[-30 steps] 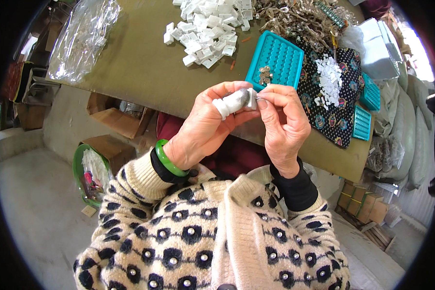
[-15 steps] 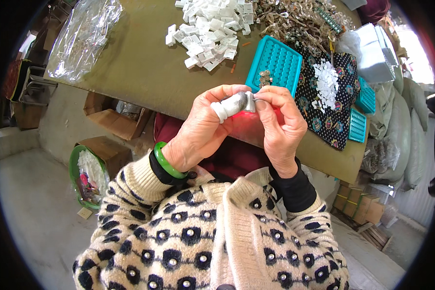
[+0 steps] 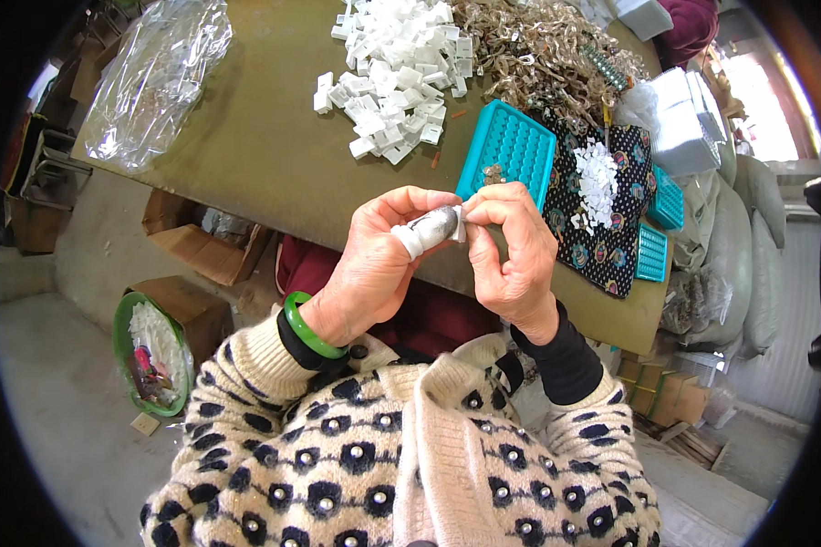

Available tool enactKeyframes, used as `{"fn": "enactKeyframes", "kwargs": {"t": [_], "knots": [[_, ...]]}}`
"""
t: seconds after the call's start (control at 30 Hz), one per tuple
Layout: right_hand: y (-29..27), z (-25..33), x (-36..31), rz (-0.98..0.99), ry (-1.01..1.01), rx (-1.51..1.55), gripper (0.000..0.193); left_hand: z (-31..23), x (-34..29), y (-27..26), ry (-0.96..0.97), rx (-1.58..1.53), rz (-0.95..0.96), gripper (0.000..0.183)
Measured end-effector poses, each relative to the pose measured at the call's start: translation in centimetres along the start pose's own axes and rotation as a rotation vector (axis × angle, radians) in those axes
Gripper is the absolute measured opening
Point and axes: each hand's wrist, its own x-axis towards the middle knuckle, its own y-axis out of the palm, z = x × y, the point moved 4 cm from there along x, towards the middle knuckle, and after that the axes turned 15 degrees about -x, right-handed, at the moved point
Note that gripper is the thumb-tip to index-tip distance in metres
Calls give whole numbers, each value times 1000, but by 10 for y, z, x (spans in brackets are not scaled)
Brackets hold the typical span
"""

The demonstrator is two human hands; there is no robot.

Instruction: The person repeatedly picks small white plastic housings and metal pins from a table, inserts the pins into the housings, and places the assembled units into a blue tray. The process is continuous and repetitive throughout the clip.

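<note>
My left hand (image 3: 360,264), with a green bangle at its wrist, is closed in a pinch just in front of the table edge. A whitish finger cot (image 3: 429,232) with a rolled rim and a grey-stained tip covers what looks like its thumb. Between its fingertips sits a small white plastic piece (image 3: 460,228), partly hidden. My right hand (image 3: 513,255) meets it from the right, thumb and forefinger pinched together at that piece; anything tiny between them is too small to make out. Just beyond lies a teal tray (image 3: 506,146) with a few small metal bits (image 3: 493,173) in it.
Across the olive table (image 3: 274,137) lie a heap of white plastic pieces (image 3: 401,82), a tangled brownish pile (image 3: 547,55), a clear plastic bag (image 3: 160,82), and white chips (image 3: 596,182) on patterned cloth (image 3: 620,246). A green basin (image 3: 169,401) and cardboard boxes (image 3: 201,246) stand on the floor.
Both hands, still together, appear slightly lower and further left in the picture. The view has shifted a little, and the table things moved with it. The pinch at the white piece continues.
</note>
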Motion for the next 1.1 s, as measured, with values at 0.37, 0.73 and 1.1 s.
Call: {"fn": "enactKeyframes", "kwargs": {"t": [0.37,0.73,1.1], "knots": [[-5,-89,113,223,-344,-612,12,-14,22,-7,-225,-280,-4,30],[-5,-153,144,350,-198,-679,10,-3,23,-16,-189,-115,-48,16],[-40,-187,140,7,510,391,12,-3,20,-15,-165,-90,-18,16]]}}
